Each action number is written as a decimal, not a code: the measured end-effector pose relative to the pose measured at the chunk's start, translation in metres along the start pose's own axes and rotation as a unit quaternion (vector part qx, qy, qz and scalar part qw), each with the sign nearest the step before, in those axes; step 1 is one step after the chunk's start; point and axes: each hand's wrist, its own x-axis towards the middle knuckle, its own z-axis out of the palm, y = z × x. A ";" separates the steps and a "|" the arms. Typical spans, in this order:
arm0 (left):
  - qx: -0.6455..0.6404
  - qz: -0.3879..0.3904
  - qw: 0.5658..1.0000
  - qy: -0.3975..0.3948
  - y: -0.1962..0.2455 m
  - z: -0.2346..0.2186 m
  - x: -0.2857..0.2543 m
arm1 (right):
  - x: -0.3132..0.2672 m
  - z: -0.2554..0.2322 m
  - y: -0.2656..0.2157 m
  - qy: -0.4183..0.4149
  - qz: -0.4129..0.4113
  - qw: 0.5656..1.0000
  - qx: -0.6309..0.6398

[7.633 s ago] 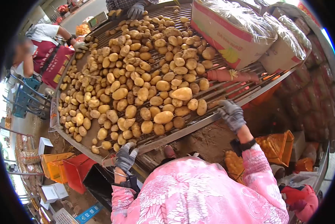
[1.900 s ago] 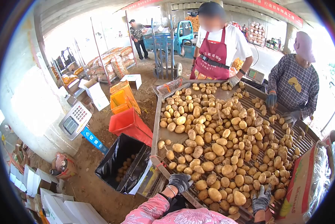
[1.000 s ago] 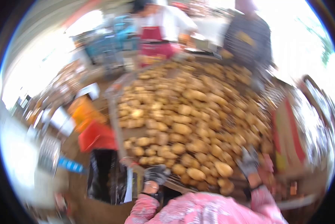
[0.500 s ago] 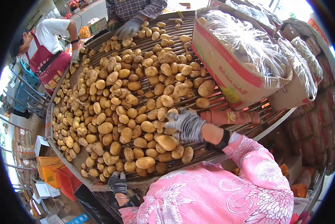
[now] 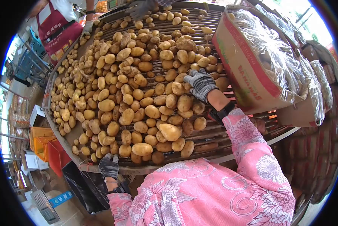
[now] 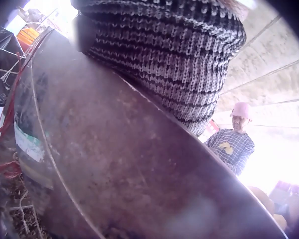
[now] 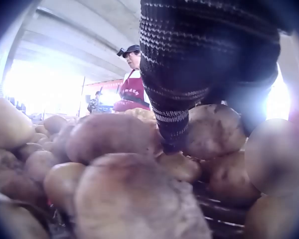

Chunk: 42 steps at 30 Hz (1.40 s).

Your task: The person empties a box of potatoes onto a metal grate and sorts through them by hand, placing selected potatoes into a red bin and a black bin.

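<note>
Both hands wear grey-and-black striped knit gloves. My left hand [image 5: 109,165] rests on the near metal rim [image 6: 139,164] of a slatted table, fingers over the edge; the left wrist view hides the fingertips behind it. My right hand [image 5: 201,86] is over the heap of potatoes [image 5: 146,69], left of the banana carton. Its fingers are spread and touch the potatoes. In the right wrist view its gloved fingers [image 7: 169,117] point down into the pile, a potato [image 7: 215,132] showing between them. One large pale potato [image 5: 170,132] lies near the front.
A banana carton [image 5: 248,64] covered in plastic film stands on the table's right. A gloved hand [image 5: 140,9] of another person is at the far edge; a person in a maroon apron [image 5: 55,28] stands at the left. A red bin [image 5: 59,157] and black-lined bin [image 5: 84,188] stand below.
After the view swung left and back, my right hand reached from the near rim into the potatoes, then farther away toward the carton. My left hand stays on the rim.
</note>
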 end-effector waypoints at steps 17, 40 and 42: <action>-0.606 -0.007 0.792 -0.073 0.077 -0.048 -0.007 | -0.079 -0.008 -0.037 -0.138 0.072 0.505 0.849; -0.834 -0.027 0.504 -0.221 0.078 -0.028 0.000 | 0.016 -0.018 -0.096 -0.119 -0.237 0.964 -0.010; -0.861 -0.075 0.442 -0.240 0.070 -0.026 -0.001 | 0.017 -0.024 -0.097 -0.160 -0.221 0.962 -0.021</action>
